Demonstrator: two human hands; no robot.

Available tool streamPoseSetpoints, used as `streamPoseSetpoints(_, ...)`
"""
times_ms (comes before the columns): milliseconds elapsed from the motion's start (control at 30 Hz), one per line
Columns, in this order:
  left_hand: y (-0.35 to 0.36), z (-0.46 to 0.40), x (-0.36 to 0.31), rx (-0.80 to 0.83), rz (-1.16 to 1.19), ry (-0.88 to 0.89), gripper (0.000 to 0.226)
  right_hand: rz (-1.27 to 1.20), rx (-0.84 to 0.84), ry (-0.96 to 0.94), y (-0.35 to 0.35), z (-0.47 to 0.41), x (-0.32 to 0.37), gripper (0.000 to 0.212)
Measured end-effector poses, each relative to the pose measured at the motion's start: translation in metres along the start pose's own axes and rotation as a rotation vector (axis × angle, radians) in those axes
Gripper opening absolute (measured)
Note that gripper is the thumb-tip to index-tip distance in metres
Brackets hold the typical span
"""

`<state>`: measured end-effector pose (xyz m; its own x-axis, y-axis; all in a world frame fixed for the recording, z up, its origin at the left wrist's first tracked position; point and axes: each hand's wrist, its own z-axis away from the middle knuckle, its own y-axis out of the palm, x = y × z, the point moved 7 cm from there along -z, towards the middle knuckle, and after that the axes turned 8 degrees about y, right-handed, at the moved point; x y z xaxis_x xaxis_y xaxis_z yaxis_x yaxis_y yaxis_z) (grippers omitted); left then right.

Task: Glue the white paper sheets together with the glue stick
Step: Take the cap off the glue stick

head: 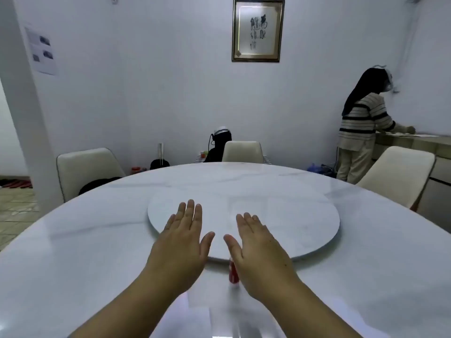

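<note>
My left hand (181, 242) and my right hand (260, 247) are both held out flat above the table, palms down, fingers apart, holding nothing. A red glue stick (233, 274) stands upright on the table between my wrists, partly hidden by my right hand. White paper sheets (207, 315) lie on the table at the near edge, under my forearms; their edges are hard to tell from the white tabletop.
The round white marble table (73, 264) carries a raised round turntable (305, 215) at its centre. Cream chairs (85, 169) stand around the far side. A person in a striped top (361, 128) stands at a counter at the back right.
</note>
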<state>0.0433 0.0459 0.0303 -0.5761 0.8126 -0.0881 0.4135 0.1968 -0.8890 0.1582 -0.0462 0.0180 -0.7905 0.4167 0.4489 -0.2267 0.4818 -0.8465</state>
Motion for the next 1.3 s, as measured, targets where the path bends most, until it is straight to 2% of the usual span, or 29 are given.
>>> streamPoseSetpoints(133, 0.03, 0.04, -0.002, 0.014, -0.023, 0.01, 0.063, -0.011, 0.052, -0.065, 0.033, 0.019, -0.002, 0.052)
streamPoseSetpoints(267, 0.047, 0.064, -0.004, 0.044, -0.006, -0.003, 0.062, -0.119, -0.061, -0.081, 0.033, 0.021, -0.006, 0.04)
streamPoseSetpoints(333, 0.054, 0.07, -0.006, 0.086, 0.035, -0.022, 0.061, -0.208, -0.082, -0.069, 0.031, 0.02, -0.007, 0.041)
streamPoseSetpoints(567, 0.073, 0.065, -0.031, 0.183, 0.477, -0.019, 0.065, -0.488, -0.199, -0.015, 0.025, 0.028, -0.013, 0.031)
streamPoseSetpoints(633, 0.066, 0.061, -0.041, 0.131, 0.605, -0.002, 0.058, -0.569, -0.237, -0.042, 0.012, 0.032, -0.011, 0.028)
streamPoseSetpoints(733, 0.04, 0.062, -0.048, -0.128, 0.785, 0.022, 0.017, -0.765, -0.255, -0.079, -0.013, 0.04, -0.006, 0.026)
streamPoseSetpoints(767, 0.033, 0.063, -0.046, -0.204, 0.838, 0.002, 0.011, -0.848, -0.232, -0.08, -0.019, 0.043, -0.005, 0.025)
streamPoseSetpoints(833, 0.027, 0.064, -0.042, -0.233, 1.001, -0.052, 0.01, -1.028, -0.146, -0.086, -0.027, 0.048, -0.002, 0.018)
streamPoseSetpoints(933, 0.033, 0.071, -0.046, -0.04, 1.38, -0.05, 0.017, -1.225, 0.045, -0.098, -0.029, 0.051, 0.002, 0.017)
streamPoseSetpoints(1033, 0.033, 0.079, -0.052, 0.087, 1.583, -0.019, 0.031, -1.368, 0.322, -0.105, -0.023, 0.054, 0.005, 0.033)
streamPoseSetpoints(1100, 0.032, 0.079, -0.053, 0.067, 1.646, -0.043, 0.032, -1.303, 0.323, -0.098, -0.023, 0.055, 0.006, 0.034)
streamPoseSetpoints(1200, 0.03, 0.08, -0.058, 0.067, 1.663, -0.029, 0.035, -1.222, 0.149, -0.048, -0.028, 0.056, 0.003, 0.035)
streamPoseSetpoints(1300, 0.028, 0.081, -0.059, 0.06, 1.721, -0.016, 0.033, -1.296, 0.172, -0.057, -0.027, 0.054, 0.002, 0.03)
